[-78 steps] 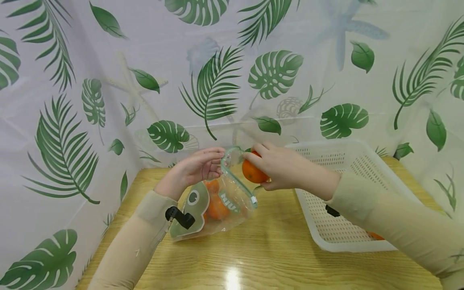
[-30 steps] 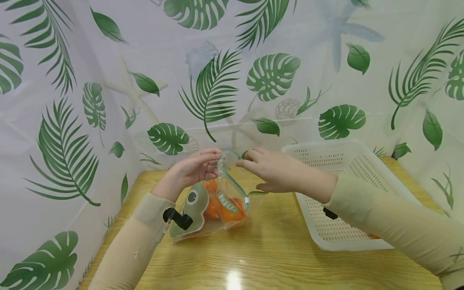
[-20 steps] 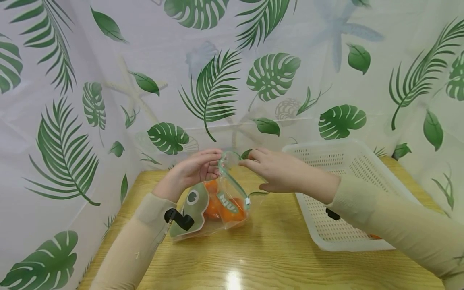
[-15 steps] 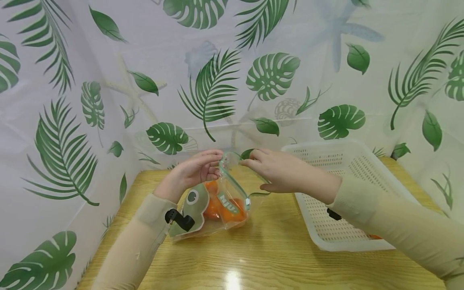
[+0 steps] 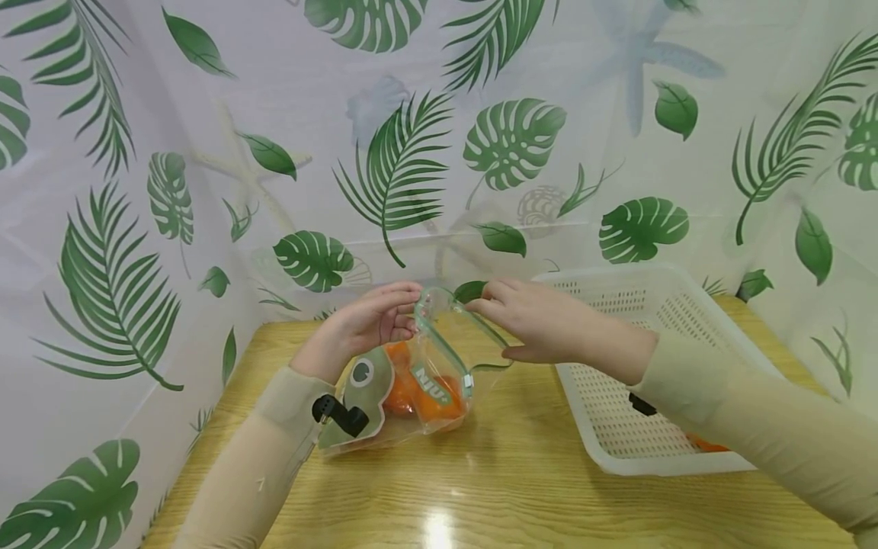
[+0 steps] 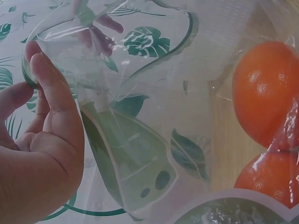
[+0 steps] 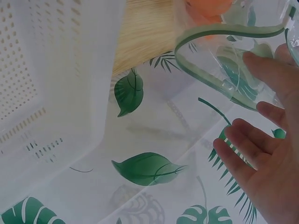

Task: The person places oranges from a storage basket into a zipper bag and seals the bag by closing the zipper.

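A clear zip bag (image 5: 370, 393) with a green cartoon face and green zip edging stands on the table, its mouth spread wide. Several oranges (image 6: 266, 95) lie inside, seen through the plastic. At the far left corner of the mouth, my left hand (image 5: 353, 324) pinches the green edge between thumb and fingertip. My right hand (image 5: 549, 320) is just right of the mouth and holds no fruit. In the right wrist view its fingers (image 7: 243, 135) are spread loosely beside the zip edging; whether the thumb touches the bag I cannot tell.
A white perforated plastic basket (image 5: 675, 466) sits at the right of the wooden table (image 5: 521, 488), under the right forearm. Part of an orange fruit (image 5: 706, 444) shows in it; the sleeve hides the rest. A leaf-patterned sheet (image 5: 583, 69) hangs behind and at the sides.
The orange my right hand held earlier has gone into the bag. That hand has since drawn slightly right, away from the mouth. My left hand keeps its hold.
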Available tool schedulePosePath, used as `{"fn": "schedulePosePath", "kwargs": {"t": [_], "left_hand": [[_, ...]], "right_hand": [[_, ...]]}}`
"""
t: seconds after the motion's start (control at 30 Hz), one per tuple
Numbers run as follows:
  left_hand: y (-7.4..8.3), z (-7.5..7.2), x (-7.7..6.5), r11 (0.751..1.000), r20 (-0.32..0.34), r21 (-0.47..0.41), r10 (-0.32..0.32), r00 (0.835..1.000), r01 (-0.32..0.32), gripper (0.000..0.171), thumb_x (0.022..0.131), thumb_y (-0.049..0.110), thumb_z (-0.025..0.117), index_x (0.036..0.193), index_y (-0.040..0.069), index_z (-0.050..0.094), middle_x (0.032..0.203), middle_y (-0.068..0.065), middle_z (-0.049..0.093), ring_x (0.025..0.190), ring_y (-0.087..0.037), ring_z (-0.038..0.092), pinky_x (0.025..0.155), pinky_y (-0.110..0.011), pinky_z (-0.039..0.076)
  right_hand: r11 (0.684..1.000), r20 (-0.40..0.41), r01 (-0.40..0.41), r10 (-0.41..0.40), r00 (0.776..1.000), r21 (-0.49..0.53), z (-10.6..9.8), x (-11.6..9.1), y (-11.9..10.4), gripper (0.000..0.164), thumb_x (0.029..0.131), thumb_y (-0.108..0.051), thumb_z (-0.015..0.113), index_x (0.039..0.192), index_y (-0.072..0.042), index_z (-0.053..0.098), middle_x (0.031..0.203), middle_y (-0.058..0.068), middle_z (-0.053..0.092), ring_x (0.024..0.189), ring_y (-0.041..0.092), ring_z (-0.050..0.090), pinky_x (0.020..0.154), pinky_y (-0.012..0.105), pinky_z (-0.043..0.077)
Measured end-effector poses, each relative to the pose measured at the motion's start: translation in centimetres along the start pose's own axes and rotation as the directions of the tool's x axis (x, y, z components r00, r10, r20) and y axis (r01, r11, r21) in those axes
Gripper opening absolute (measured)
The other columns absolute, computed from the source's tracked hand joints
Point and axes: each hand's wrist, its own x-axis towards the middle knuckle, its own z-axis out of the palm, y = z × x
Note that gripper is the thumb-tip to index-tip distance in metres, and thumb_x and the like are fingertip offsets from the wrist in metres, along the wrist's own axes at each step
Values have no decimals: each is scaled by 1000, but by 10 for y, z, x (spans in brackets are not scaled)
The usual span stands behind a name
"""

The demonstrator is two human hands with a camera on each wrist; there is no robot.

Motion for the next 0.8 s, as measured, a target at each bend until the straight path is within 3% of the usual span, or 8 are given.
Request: {"fn": "schedulePosePath", "kwargs": {"t": [0.3, 0.53, 0.8], "left_hand": [[1, 1, 1, 1000, 4, -4, -5, 1000, 5, 39, 115, 11, 35, 97, 23, 68, 83, 8, 70, 64, -7, 67, 64, -19, 59], [1, 2, 3, 1000, 11, -5, -7, 1000, 7, 41, 116, 12, 35, 96, 24, 69, 84, 8, 70, 64, -7, 68, 64, -19, 59], [1, 2, 3, 1000, 13, -5, -2, 1000, 2, 43, 115, 9, 34, 95, 23, 70, 85, 8, 71, 65, -7, 68, 64, -19, 59]], "right_hand": [[1000, 9, -6, 6, 1000, -6, 2, -9, 5, 81, 77, -35, 98, 143, -10, 56, 126, 11, 63, 114, 28, 63, 95, 43, 61], [999, 33, -22, 24, 999, -49, 3, -18, 10, 90, 74, -41, 99, 147, -12, 54, 122, 10, 63, 110, 27, 62, 88, 42, 59], [998, 20, -44, 45, 999, -40, 2, -32, 20, 87, 73, -38, 100, 143, -10, 57, 122, 11, 64, 110, 28, 62, 91, 44, 59]]}}
